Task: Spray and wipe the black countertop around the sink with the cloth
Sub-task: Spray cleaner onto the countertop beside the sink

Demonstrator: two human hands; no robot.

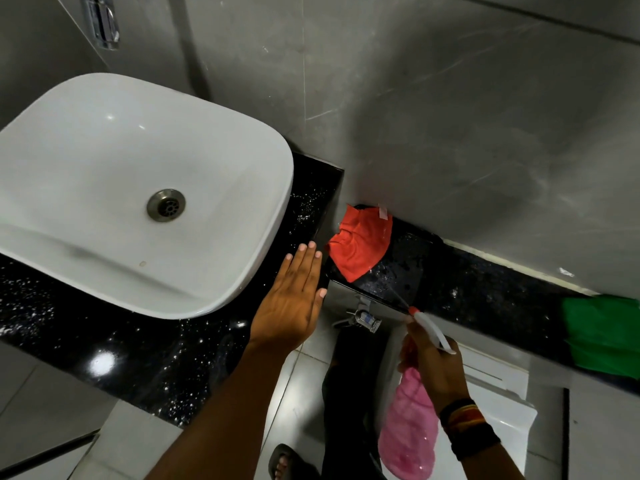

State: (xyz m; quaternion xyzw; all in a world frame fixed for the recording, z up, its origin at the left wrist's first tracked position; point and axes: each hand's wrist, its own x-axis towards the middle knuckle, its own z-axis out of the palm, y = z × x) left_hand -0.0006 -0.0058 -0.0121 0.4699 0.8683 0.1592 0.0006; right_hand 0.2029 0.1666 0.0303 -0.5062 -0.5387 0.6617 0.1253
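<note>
A white basin point(225, 161) sits on the black speckled countertop point(138, 358). My left hand point(292, 303) is flat, fingers together and stretched out, over the counter's right end beside the basin, holding nothing. A red cloth point(360, 244) lies crumpled on a lower black ledge point(485, 296) against the wall, just beyond my left fingertips. My right hand point(433, 365) grips a pink spray bottle point(410, 434) with a white trigger head and red nozzle, pointed at the wet ledge by the cloth. A thin spray line leaves the nozzle.
A green cloth point(606, 334) lies at the ledge's right end. A chrome tap point(102, 22) sticks out of the grey tiled wall above the basin. A small valve point(363, 318) hangs under the ledge. White floor tiles, a sandalled foot point(287, 462) and a white fixture point(498, 410) lie below.
</note>
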